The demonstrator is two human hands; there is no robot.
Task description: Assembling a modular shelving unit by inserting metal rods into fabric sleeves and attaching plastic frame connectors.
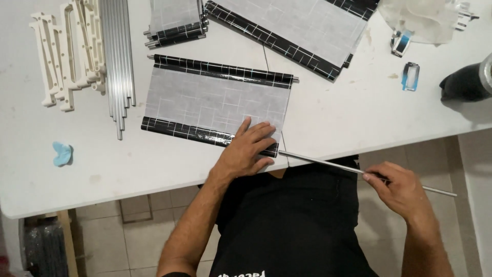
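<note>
- The fingers (370, 175) of the right hand (402, 192) are pinched together on a thin metal rod (328, 163), gripping it near the middle of its exposed length, out past the tabletop (328, 120) edge.
- The left hand (249, 150) lies flat, fingers spread slightly apart, pressing on the near right corner of a grey mesh panel (212, 100) and grasping nothing.
- The rod's tip sits at the open end of the panel's near black hem (197, 132), just beside the left hand; its other end hangs free over the person's lap.
- To do this well, I judge the rod should stay in line with the hem, with the left palm keeping the fabric taut and flat so the tip does not snag.
- The far black hem (220, 70) already carries a rod, with ends showing at both sides.
- Further out lie more finished panels (177, 20), a bundle of spare metal rods (119, 56), white plastic brackets (66, 51) at the left, and a small blue scrap (62, 153) near the front edge.
</note>
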